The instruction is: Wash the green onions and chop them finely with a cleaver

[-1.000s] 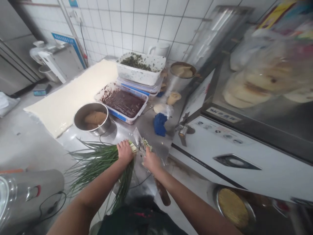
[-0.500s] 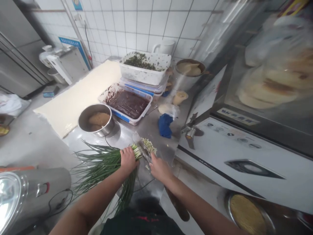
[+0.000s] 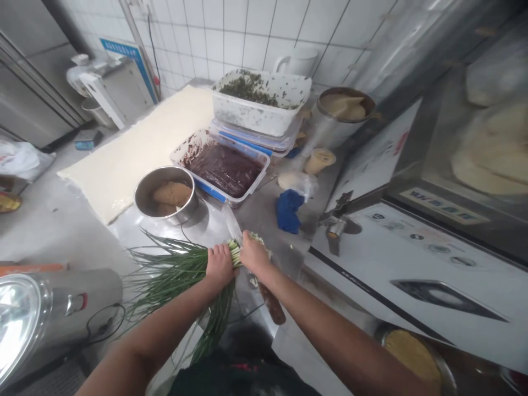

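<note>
My left hand point(image 3: 220, 265) is closed around a bunch of long green chives point(image 3: 173, 275) lying on the steel counter, their white cut ends point(image 3: 235, 252) pointing right. My right hand point(image 3: 253, 254) is closed and pressed against those ends, gripping a knife whose shiny blade point(image 3: 231, 220) pokes out beyond the hand. A few chopped bits point(image 3: 259, 238) lie just past my right hand. The two hands almost touch.
Behind the hands stand a steel bowl of brown filling point(image 3: 168, 195), a tub of dark paste point(image 3: 225, 168), a white tub of chopped greens point(image 3: 259, 102), a steel pot point(image 3: 342, 118) and a blue cloth point(image 3: 289, 210). A white machine point(image 3: 412, 264) fills the right. A brown stick-like handle point(image 3: 272, 303) lies under my right forearm.
My right hand has moved left, up against the chive ends, closing the gap to my left hand. The view has shifted slightly.
</note>
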A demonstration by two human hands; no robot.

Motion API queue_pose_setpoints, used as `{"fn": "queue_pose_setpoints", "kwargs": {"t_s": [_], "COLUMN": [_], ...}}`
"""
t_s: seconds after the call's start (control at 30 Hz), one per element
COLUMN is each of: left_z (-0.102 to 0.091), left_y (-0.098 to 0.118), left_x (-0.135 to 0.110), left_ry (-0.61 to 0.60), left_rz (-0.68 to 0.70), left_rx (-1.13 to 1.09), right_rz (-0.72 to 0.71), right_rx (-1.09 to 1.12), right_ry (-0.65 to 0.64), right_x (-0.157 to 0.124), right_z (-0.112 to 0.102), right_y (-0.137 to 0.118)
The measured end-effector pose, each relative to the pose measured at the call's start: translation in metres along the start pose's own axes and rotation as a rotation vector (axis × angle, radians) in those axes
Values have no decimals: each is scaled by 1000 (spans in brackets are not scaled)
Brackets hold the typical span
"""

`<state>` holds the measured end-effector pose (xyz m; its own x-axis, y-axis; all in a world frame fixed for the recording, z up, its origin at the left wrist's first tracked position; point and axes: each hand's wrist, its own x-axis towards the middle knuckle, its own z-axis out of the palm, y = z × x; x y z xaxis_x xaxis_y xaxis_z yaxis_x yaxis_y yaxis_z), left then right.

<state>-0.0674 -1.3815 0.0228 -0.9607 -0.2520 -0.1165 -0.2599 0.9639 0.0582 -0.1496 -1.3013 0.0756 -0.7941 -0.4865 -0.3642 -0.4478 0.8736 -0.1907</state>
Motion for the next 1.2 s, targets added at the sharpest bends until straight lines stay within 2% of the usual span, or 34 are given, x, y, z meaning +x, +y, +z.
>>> {"fn": "queue_pose_setpoints", "kwargs": {"t_s": [0.1,0.23,0.37,0.47,0.6,0.73,0.83,1.0,1.1,1.2], "left_z": [-2,-1,1,0,-1,2,4,5,4,3], "left_y": [-3,-3,-3,-2,-3,-5,-6,-6,-4,-2], "left_x": [-5,-15,-19,-17,-14,-12,-10,-10,-13,-16], "left_ry": [12,21,0,-23,-31,-31,-33,-21,-4,11], "left_rz": [29,126,156,152,161,178,184,165,128,99], "left_rx": [12,23,31,36,42,38,30,14,-7,-19], "right_rz": [9,18,10,-74,-135,-170,-172,2,145,198], "right_rx": [-23,-9,-42,-47,-59,-80,-76,-48,10,59], "right_ry": [-32,-99,-67,-65,-134,-190,-187,-41,16,26], "right_x": [-17,-48,-68,-75,-69,-44,-23,-10,-16,-30], "right_z": [5,11,7,1,-10,-20,-16,8,14,10], "right_y": [5,29,44,43,37,28,15,-1,7,20]}}
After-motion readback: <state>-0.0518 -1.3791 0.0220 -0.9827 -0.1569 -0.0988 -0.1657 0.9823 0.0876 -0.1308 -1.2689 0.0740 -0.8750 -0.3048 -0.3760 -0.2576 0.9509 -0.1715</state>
